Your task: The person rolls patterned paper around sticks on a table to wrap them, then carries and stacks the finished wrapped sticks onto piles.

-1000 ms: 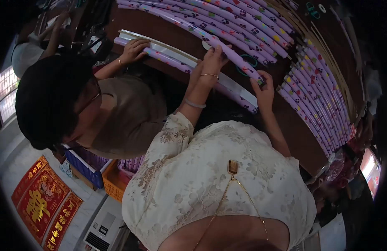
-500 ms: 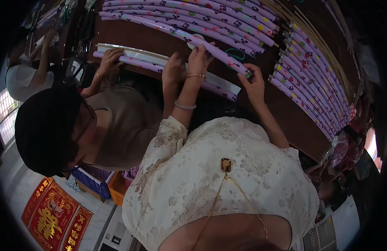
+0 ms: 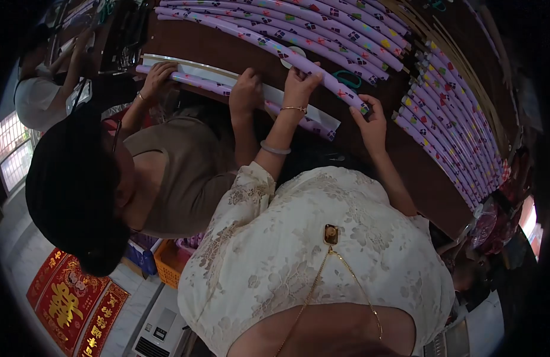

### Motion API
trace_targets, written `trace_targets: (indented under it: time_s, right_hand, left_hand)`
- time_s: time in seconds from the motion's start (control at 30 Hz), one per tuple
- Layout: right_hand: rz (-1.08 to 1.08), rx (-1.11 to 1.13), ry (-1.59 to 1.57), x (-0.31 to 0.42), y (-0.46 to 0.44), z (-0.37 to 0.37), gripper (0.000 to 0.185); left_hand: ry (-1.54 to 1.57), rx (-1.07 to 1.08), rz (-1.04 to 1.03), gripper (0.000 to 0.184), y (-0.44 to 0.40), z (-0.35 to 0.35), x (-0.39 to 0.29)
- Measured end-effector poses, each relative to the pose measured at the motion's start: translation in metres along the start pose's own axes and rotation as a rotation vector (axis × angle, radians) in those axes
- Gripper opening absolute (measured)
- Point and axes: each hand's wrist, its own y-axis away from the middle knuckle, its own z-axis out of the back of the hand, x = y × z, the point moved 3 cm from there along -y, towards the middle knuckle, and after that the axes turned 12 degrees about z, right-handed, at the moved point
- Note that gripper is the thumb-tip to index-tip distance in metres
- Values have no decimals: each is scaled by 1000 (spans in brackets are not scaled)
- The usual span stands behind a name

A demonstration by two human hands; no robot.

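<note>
A long roll of purple patterned wrapping paper (image 3: 338, 89) slants across the table in front of me. My left hand (image 3: 301, 88), with a bracelet at its wrist, is closed on the roll's middle part. At the near right end, my right hand (image 3: 372, 122) pinches the tube between thumb and fingers. Behind the roll lie green-handled scissors (image 3: 347, 80) and a white round object (image 3: 291, 56), partly covered by the roll. Several similar rolls (image 3: 322, 38) lie side by side just beyond.
To my left, a co-worker's hands (image 3: 246, 92) press on another purple roll (image 3: 200, 83) beside a pale strip. Another stack of rolls (image 3: 450, 119) lies on the right of the dark table (image 3: 406, 156). An orange crate (image 3: 168, 262) stands below on the left.
The view has shifted slightly, so the table things appear farther right. Both my hands remain on the roll, the right fingers still at its end. The co-worker's head has tilted lower.
</note>
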Motion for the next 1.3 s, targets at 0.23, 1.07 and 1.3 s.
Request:
trace_targets:
  time_s: [0.23,1.07,1.3]
  right_hand:
    - [32,98,49,-2,7,6,31]
    - [-64,71,-57,-25,31,46,31]
    - [-149,90,-50,-13,38,46,30]
  left_hand:
    - [73,-32,110,33,2,12,-1]
    - [-156,-13,-24,26,20,11,3]
    - [-131,-38,-19,26,26,20,14]
